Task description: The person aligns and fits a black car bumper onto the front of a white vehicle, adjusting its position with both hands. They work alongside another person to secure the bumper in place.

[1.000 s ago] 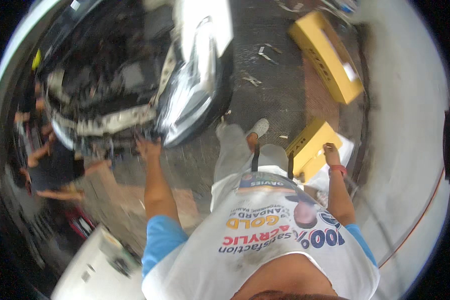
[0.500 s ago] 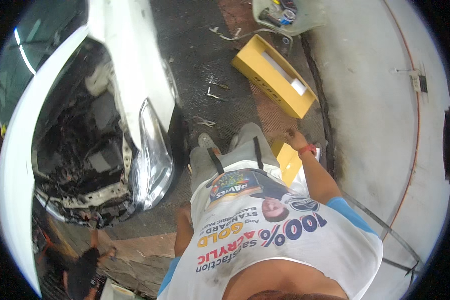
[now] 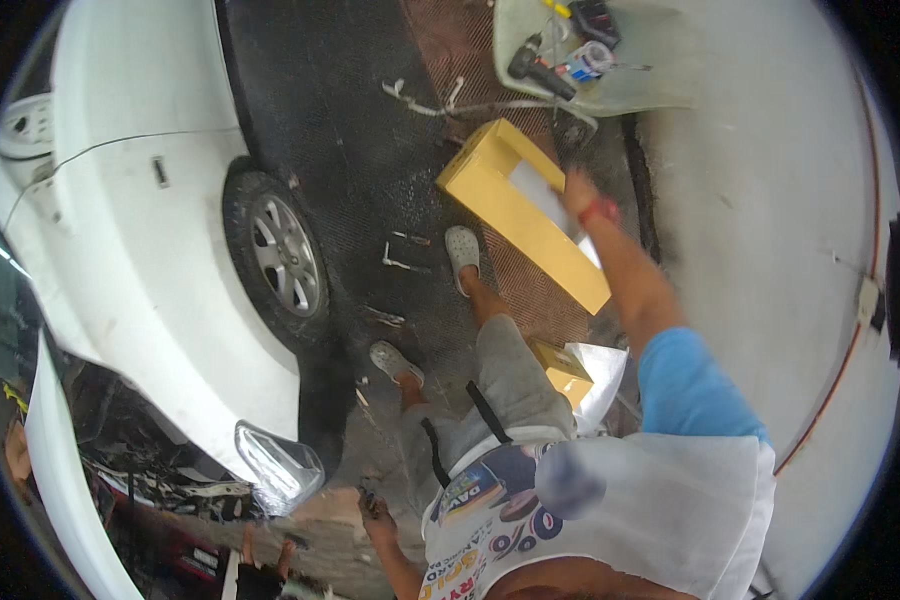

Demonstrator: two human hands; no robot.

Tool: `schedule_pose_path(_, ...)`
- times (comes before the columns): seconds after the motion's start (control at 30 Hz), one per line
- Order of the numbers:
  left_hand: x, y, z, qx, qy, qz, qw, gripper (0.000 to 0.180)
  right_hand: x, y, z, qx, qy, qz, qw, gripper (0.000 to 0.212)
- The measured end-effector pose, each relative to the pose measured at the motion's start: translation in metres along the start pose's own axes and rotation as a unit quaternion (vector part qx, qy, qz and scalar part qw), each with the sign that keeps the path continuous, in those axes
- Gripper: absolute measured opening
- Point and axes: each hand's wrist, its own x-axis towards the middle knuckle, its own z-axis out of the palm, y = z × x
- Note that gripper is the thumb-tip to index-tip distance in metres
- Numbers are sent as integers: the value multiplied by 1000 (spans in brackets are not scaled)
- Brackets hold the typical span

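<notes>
My right hand (image 3: 582,197), with a red band at the wrist, is over the open side of a long yellow cardboard box (image 3: 515,218). Its fingers are smeared by motion, so I cannot tell whether they touch the pale material inside (image 3: 540,190). Down by my left side, my left hand (image 3: 376,510) is closed around something small and dark that I cannot make out. Hand tools (image 3: 405,262) lie on the dark floor mat to the left of my feet, with pliers-like tools (image 3: 385,317) closer to me.
A white car (image 3: 155,220) with its front wheel (image 3: 285,250) stands on my left, its engine bay open. Ahead is a translucent bin (image 3: 610,95) holding a cordless drill (image 3: 538,72). A smaller yellow box (image 3: 562,372) lies near my legs. Another person's arms (image 3: 265,555) show at lower left.
I have stepped forward along the car, and its wheel has come into view. My right hand has moved from beside the smaller box out to the long yellow box.
</notes>
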Motion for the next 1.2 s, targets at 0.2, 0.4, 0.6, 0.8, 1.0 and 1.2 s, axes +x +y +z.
schedule_pose_path(0.2, -62, -39, 53, 132, -52, -13, 990, 49, 326, 24, -9, -126, 105, -163, 973, 56)
schedule_pose_path(0.4, 26, 6, 105, 122, -91, -90, 984, 49, 548, 159, -165, -286, 123, -408, 858, 48)
schedule_pose_path(0.6, -44, 32, 86, 52, 74, -82, 993, 48, 512, 124, -42, -304, 185, -90, 930, 47)
schedule_pose_path(0.8, -37, -72, 117, -27, 45, -42, 998, 46, 319, 79, -97, -6, 192, -271, 943, 67)
schedule_pose_path(1.0, 5, -247, 188, -159, 29, 8, 987, 48, -107, -80, -43, 440, 9, -202, 875, 64)
schedule_pose_path(1.2, 31, -329, 210, -323, 65, 34, 943, 43, -366, -169, 21, 254, -168, -289, 908, 57)
